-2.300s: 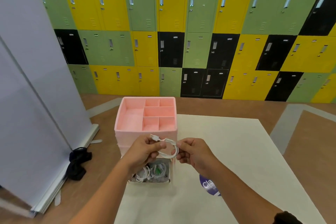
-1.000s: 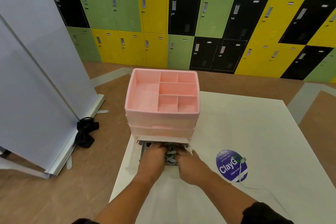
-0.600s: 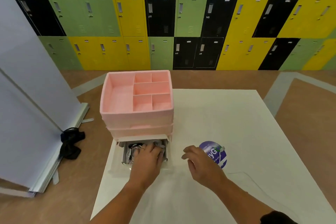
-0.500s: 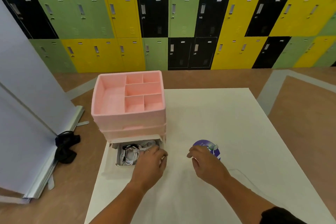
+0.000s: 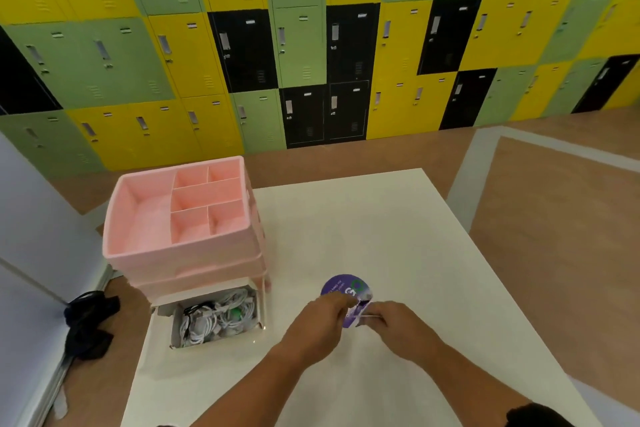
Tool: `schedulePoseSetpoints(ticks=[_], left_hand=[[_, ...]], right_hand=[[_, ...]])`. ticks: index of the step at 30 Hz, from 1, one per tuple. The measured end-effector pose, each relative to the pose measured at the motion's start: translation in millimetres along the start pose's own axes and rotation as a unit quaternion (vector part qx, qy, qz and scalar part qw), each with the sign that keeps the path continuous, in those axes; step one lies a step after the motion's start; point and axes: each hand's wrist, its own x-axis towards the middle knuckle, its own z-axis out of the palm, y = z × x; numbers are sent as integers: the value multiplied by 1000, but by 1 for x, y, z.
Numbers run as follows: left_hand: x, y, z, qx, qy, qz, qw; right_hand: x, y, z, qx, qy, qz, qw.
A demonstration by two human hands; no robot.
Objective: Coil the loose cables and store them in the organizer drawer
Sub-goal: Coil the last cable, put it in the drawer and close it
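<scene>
Head view: the left hand (image 5: 320,317) and right hand (image 5: 398,324) pinch one thin white cable (image 5: 370,315) near the open drawer (image 5: 175,329).

We list: a white table (image 5: 381,236) on a brown floor (image 5: 554,236); at its left side a pink organizer (image 5: 180,218), the top split into compartments; its lowest drawer (image 5: 162,326) pulled out, holding a tangle of white and black cables (image 5: 218,319); a round purple sticker (image 5: 341,284) on the table, right of the drawer; our left hand (image 5: 318,322) and right hand (image 5: 401,326) meeting over the sticker's near edge, each pinching a thin white cable (image 5: 367,315); behind, yellow, green and black lockers (image 5: 304,45); at left, a grey panel (image 5: 34,218), a black bundle (image 5: 88,326) at its foot.
</scene>
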Motion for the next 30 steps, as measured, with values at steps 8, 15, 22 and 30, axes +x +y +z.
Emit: schedulePoseSetpoints(ticks=[8, 15, 22, 30], left_hand=[[30, 60, -33, -247, 78, -74, 963], [30, 88, -60, -503, -8, -126, 855], [23, 98, -91, -517, 5, -130, 846], [11, 90, -95, -491, 55, -144, 858]], right_hand=[[2, -42, -82, 134, 121, -36, 983], [7, -69, -109, 157, 148, -49, 975], [3, -98, -116, 128, 135, -95, 978], [3, -117, -102, 115, 147, -113, 976]])
